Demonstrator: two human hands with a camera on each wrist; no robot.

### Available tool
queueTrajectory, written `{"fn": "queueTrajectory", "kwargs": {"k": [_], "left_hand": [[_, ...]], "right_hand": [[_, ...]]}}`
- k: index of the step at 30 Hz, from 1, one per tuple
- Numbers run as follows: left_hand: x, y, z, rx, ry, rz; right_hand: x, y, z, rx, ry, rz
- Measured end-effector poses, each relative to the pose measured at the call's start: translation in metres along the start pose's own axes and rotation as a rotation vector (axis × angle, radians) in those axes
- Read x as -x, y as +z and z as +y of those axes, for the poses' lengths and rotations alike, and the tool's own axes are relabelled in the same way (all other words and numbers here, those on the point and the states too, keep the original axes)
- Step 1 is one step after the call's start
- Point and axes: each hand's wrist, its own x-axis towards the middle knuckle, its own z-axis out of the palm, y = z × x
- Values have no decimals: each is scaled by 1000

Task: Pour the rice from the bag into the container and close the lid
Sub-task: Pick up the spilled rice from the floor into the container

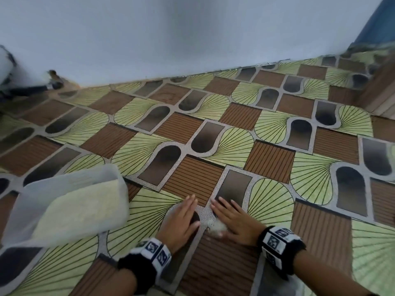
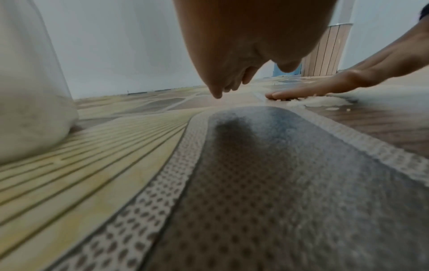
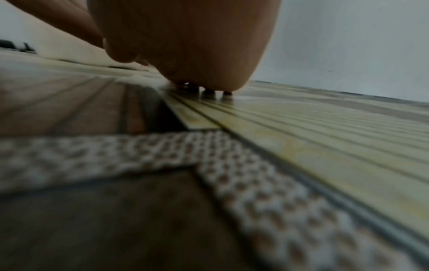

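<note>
A translucent container (image 1: 32,201) holding rice (image 1: 81,208) stands open on the floor at the left; its wall (image 2: 30,82) fills the left edge of the left wrist view. A small heap of spilled rice (image 1: 216,227) lies on the floor mat between my hands. My left hand (image 1: 183,214) lies flat with straight fingers just left of the heap. My right hand (image 1: 228,214) lies flat just right of it, its edge against the grains (image 2: 320,101). In the right wrist view its fingertips (image 3: 209,94) touch the mat. No lid is in view.
The patterned floor mat (image 1: 267,159) runs to a pale wall (image 1: 192,39). A white object with a dark part (image 1: 19,80) sits at the far left. Wooden furniture (image 1: 382,88) stands at the right. A translucent film (image 1: 277,283) shows by my right forearm.
</note>
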Motion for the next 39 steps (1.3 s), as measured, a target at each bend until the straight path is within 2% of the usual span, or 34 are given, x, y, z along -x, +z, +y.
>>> {"fn": "queueTrajectory", "kwargs": {"k": [4, 9, 12, 15, 18, 21, 24, 31, 39], "left_hand": [[2, 2, 1, -42, -12, -63], [7, 19, 3, 18, 3, -94], [9, 25, 8, -5, 58, -121], [14, 32, 13, -16, 159, -159], [18, 33, 7, 159, 128, -82], [22, 25, 2, 283, 27, 47], [24, 19, 1, 296, 2, 102], [18, 27, -2, 318, -1, 212], [15, 24, -2, 309, 22, 333]], "right_hand": [[6, 9, -5, -66, -49, 26], [10, 12, 0, -191, 84, 115], [13, 19, -3, -165, 14, 90], [19, 29, -8, -242, -32, 108], [15, 31, -9, -427, -1, 234], [6, 29, -10, -420, 31, 272], [2, 25, -20, -385, -29, 258], [5, 23, -30, -198, -185, 439], [5, 17, -36, -218, -88, 550]]}}
